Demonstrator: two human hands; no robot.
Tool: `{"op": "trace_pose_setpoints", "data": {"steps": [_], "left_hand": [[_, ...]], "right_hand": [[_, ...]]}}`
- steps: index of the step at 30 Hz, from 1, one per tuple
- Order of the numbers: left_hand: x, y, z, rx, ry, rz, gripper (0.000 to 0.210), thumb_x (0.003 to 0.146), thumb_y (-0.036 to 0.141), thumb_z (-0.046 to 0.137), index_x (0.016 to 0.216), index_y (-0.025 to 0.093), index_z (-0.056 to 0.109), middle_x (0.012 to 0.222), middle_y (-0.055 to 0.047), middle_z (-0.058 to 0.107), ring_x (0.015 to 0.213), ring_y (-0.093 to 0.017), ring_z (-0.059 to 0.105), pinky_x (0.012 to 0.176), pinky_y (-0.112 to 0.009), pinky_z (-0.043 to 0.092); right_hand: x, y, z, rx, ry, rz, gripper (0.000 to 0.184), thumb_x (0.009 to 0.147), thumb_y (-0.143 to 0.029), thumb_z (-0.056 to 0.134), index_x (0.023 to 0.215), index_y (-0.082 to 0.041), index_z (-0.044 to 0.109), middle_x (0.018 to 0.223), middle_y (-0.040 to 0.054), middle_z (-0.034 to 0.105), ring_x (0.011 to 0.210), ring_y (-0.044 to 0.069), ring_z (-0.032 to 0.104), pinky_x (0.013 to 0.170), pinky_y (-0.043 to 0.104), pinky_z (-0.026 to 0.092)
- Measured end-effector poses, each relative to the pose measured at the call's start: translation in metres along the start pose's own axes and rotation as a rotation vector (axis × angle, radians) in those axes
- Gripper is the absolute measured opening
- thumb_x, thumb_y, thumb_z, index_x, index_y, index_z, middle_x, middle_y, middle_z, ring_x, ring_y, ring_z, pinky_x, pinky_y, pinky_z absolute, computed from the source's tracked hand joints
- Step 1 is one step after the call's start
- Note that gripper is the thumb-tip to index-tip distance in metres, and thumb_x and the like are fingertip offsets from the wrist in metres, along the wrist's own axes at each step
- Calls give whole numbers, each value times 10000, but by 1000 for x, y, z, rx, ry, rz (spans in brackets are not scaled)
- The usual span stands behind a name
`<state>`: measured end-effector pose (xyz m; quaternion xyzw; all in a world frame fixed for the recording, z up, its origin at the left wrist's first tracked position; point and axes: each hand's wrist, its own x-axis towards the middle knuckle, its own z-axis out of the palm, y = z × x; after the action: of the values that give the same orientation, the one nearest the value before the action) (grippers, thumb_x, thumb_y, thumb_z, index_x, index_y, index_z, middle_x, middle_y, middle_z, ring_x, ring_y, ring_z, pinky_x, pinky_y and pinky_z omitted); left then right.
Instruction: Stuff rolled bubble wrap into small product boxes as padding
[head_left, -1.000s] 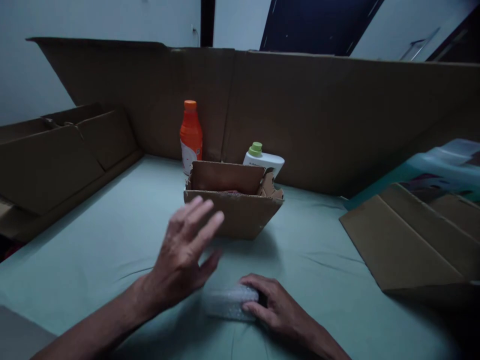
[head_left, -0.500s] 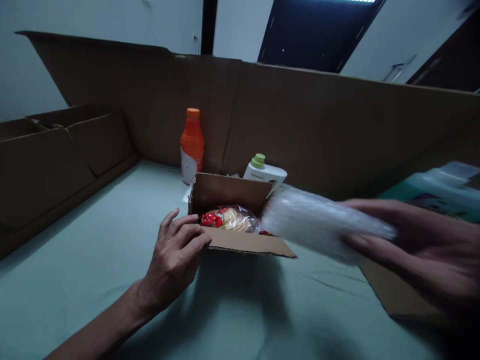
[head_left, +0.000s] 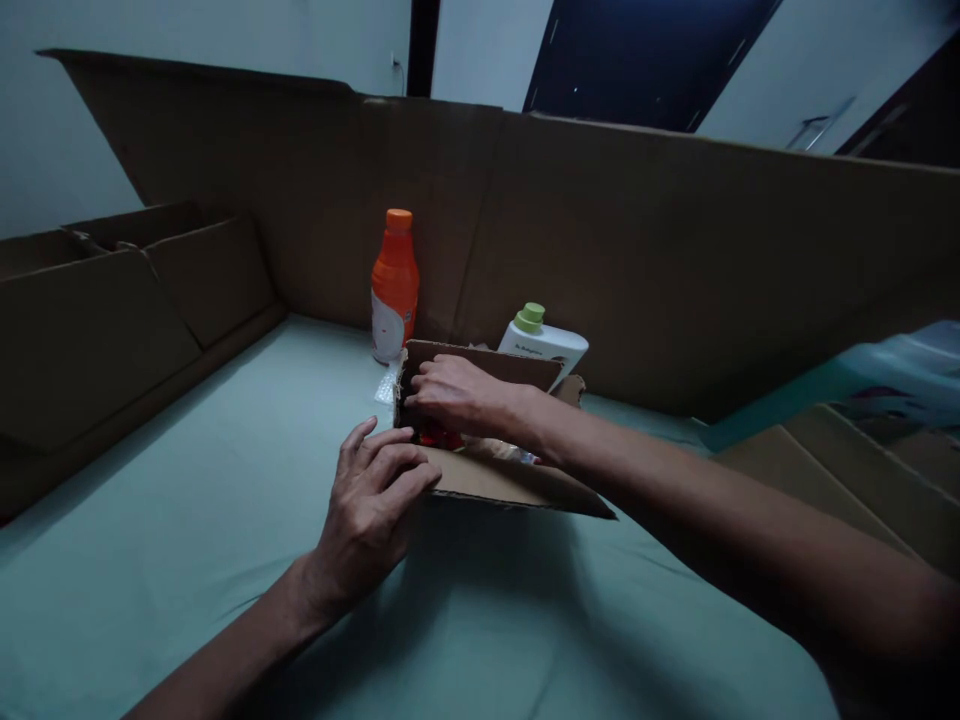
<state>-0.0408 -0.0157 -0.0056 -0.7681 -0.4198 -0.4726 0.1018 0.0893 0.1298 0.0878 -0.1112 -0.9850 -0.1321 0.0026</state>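
Note:
A small open cardboard box (head_left: 517,482) sits on the pale green cloth in front of me. My left hand (head_left: 375,495) grips its front left edge, thumb outside and fingertips over the rim. Inside the box is my right hand (head_left: 457,395), its fingers curled down; what they hold, if anything, is hidden. Below that wrist, part of a clear-wrapped package (head_left: 499,449) with red on it shows in the box. A piece of bubble wrap (head_left: 386,385) pokes out at the box's left side.
An orange bottle (head_left: 395,285) and a white bottle with a green cap (head_left: 544,340) stand behind the box. Tall cardboard walls (head_left: 637,240) enclose the back. Cardboard boxes stand left (head_left: 97,330) and right (head_left: 847,480), near a teal container (head_left: 885,375).
My right hand has swung left from beside the box into it. The bubble-wrapped bundle it carried is out of sight. My left hand keeps its hold on the box edge.

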Motion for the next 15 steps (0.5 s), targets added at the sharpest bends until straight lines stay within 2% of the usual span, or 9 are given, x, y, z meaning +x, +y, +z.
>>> {"op": "trace_pose_setpoints", "data": {"steps": [3,5,6,8,9,11,12,13,15], "left_hand": [[0,-1,-2,-18,23,-2,303,910,27,590,1128,236,619,1055,-53,673,1192,-253,595,1136,-558,394],[-2,-3,-7,-42,87,-50,430,904,47,600,1282,249,572,1215,-95,622,1247,-263,569,1119,-528,437],[-5,-5,-9,-57,125,-96,513,902,69,612,1371,256,522,1306,-119,578,1285,-270,548,1112,-512,455],[-12,-10,-14,-99,161,-226,651,903,136,638,1496,276,408,1437,-140,495,1352,-285,505,1115,-500,465],[-16,-13,-16,-134,149,-301,686,907,175,645,1525,291,371,1469,-137,475,1371,-293,493,1122,-508,459],[-25,-19,-14,-244,79,-462,712,914,257,645,1550,319,330,1521,-126,441,1390,-308,482,1128,-536,447],[-29,-21,-11,-315,32,-543,729,910,297,646,1558,324,312,1549,-125,418,1399,-317,474,1128,-549,442],[-33,-23,-7,-390,-16,-623,756,899,332,651,1565,321,294,1577,-127,390,1415,-327,457,1131,-560,434],[-36,-27,4,-534,-111,-760,815,857,388,670,1568,287,284,1612,-142,349,1447,-355,412,1137,-581,417]], "right_hand": [[-14,5,-6,122,65,55,276,976,-177,537,1175,-114,718,997,37,749,888,119,679,749,245,485],[-45,1,-22,214,161,114,370,976,-202,535,1328,-142,633,1206,70,722,1036,143,691,835,262,529],[-66,-4,-30,273,233,178,376,965,-216,565,1333,-172,628,1266,71,708,1097,163,686,886,288,545],[-117,-21,-41,372,402,425,312,960,-260,594,1263,-237,668,1265,52,719,1144,203,680,953,365,554],[-143,-32,-42,365,522,619,273,966,-312,589,1211,-251,694,1241,51,729,1142,219,680,969,393,549],[-187,-54,-30,362,681,1015,247,943,-412,608,1090,-263,737,1119,62,761,1070,250,700,934,420,559],[-202,-64,-17,406,715,1144,282,915,-462,627,1070,-255,740,1084,79,766,1028,265,709,925,439,560],[-209,-73,-2,488,692,1207,353,881,-492,646,1118,-243,723,1111,99,759,1007,279,710,920,459,563],[-203,-85,32,680,595,1205,546,795,-497,700,1258,-213,647,1215,137,722,979,294,706,891,484,576]]}}
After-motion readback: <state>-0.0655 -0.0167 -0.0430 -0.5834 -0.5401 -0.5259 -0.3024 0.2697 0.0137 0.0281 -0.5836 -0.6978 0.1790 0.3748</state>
